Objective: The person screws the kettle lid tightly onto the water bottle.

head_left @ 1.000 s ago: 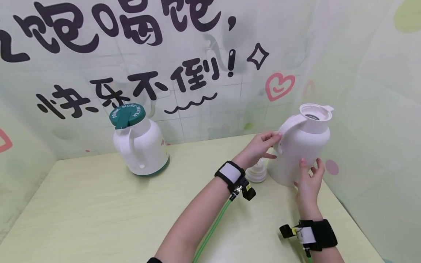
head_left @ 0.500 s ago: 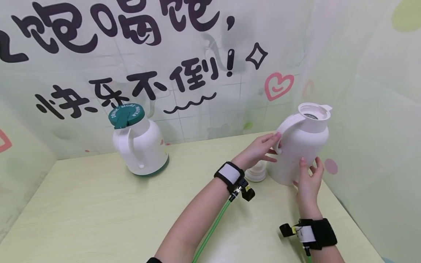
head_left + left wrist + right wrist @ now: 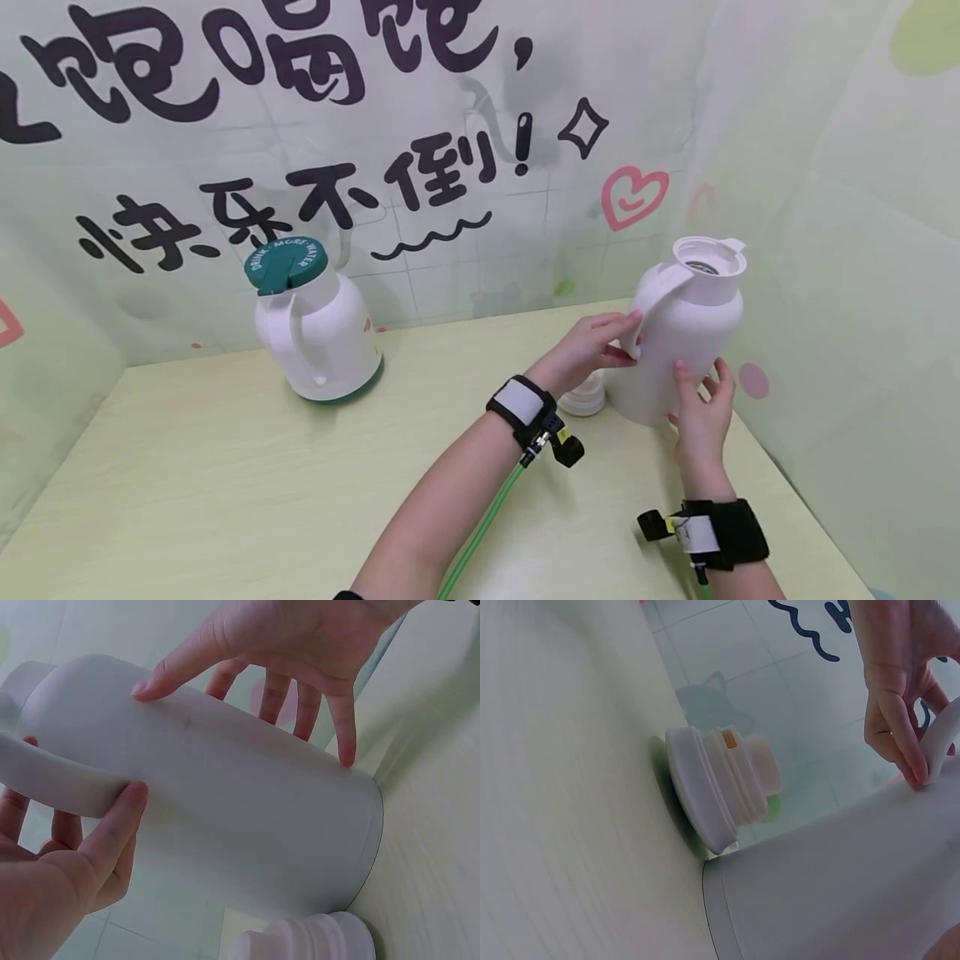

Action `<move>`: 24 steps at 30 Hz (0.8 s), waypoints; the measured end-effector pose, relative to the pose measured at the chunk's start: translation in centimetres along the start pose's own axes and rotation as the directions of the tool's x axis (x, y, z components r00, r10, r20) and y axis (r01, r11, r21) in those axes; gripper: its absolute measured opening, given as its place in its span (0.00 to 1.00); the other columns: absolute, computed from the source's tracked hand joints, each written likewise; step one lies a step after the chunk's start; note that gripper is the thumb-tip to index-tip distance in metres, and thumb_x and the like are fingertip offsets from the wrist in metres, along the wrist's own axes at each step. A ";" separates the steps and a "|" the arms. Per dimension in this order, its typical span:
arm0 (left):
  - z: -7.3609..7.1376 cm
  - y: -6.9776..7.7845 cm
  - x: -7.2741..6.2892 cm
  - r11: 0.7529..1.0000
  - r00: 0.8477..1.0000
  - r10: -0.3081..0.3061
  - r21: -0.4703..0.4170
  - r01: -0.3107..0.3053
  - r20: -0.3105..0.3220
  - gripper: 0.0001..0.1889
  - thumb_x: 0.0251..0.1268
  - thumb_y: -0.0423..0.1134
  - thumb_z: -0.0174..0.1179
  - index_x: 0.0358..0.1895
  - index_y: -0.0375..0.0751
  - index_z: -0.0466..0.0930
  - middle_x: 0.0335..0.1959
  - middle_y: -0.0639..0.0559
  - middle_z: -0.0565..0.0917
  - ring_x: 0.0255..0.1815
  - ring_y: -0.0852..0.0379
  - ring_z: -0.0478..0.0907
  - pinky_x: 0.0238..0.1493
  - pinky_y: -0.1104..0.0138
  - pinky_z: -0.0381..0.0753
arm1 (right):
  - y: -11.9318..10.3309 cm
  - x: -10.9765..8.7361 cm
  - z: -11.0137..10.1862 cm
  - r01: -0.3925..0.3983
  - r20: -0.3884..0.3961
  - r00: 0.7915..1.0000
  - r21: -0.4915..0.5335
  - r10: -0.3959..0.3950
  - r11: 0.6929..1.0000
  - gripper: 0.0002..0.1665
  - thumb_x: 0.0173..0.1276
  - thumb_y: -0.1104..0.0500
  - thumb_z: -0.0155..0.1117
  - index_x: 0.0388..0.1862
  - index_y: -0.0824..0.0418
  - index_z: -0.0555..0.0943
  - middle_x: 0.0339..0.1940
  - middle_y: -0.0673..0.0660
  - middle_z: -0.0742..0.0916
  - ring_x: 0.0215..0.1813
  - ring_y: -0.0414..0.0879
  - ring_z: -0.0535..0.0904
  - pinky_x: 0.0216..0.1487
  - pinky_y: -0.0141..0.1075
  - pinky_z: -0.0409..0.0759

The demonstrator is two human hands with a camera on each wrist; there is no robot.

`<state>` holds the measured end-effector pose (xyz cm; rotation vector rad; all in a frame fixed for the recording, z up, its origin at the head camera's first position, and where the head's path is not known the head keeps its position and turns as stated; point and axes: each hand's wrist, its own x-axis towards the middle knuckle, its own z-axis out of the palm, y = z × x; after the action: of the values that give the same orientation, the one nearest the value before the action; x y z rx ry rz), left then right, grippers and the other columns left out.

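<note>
Jug (image 3: pixel 690 333): Standing on the table (image 3: pixel 247 483) toward its back right, near the side wall (image 3: pixel 847 275), looking upright; if tipping rightward, probably striking that wall.
Mouth (image 3: pixel 703 267): Gaping upward with nothing capping it, hiding whatever may be inside; likely spilling if holding liquid and leaning far.
Left grip (image 3: pixel 588 340): Pinching the lower part of the handle (image 3: pixel 663 287) between thumb and fingers; possibly slipping or letting the jug swing if bearing the weight alone, from holding so little.
Right grip (image 3: pixel 705 417): Spreading against the opposite side of the jug, thumb and fingers standing apart; risking sliding along the smooth curve, from steadying mainly with fingertips.
Stopper (image 3: pixel 716 780): Sitting on the table just beside the jug; touching or not, cannot tell. Probably getting knocked or rolling off if dragging the jug leftward.
Cord (image 3: pixel 483 521): Trailing from the left strap (image 3: pixel 521 400) along the forearm; perhaps catching on something if reaching further.
Second jug (image 3: pixel 341 333): Standing well apart on the left, wearing a green lid (image 3: pixel 286 263); seeming unlikely to be getting bumped.
</note>
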<state>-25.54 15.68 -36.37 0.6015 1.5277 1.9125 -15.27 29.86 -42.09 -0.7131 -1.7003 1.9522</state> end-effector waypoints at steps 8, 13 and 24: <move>0.7 -0.6 -0.4 1.000 1.000 0.003 -0.026 -0.003 -0.001 0.19 0.74 0.43 0.52 0.50 0.26 0.78 0.37 0.52 0.79 0.34 0.54 0.78 0.45 0.64 0.80 | -0.6 0.0 -0.5 -0.017 0.021 1.000 -0.081 0.018 0.997 0.47 0.66 0.39 0.60 0.77 0.47 0.50 0.73 0.61 0.59 0.69 0.60 0.58 0.56 0.58 0.68; 0.8 -0.3 -0.7 1.000 1.000 0.007 -0.010 -0.007 0.003 0.18 0.73 0.42 0.53 0.50 0.26 0.78 0.38 0.52 0.79 0.33 0.56 0.78 0.44 0.64 0.80 | -1.0 0.2 -0.5 -0.015 0.050 0.999 -0.093 0.020 0.996 0.45 0.67 0.40 0.59 0.76 0.48 0.52 0.73 0.61 0.61 0.70 0.59 0.58 0.55 0.58 0.70; 0.9 0.0 -1.4 1.000 1.000 0.019 -0.006 -0.019 -0.006 0.13 0.72 0.38 0.54 0.34 0.31 0.79 0.37 0.50 0.78 0.34 0.57 0.78 0.44 0.64 0.80 | -1.2 0.5 -0.6 -0.018 0.092 0.995 -0.081 0.026 0.997 0.43 0.69 0.45 0.60 0.76 0.49 0.53 0.72 0.60 0.62 0.70 0.57 0.58 0.50 0.54 0.75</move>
<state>-23.95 15.38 -36.14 0.6102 1.5246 1.9347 -15.28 30.79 -41.04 -0.6822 -1.8425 1.9693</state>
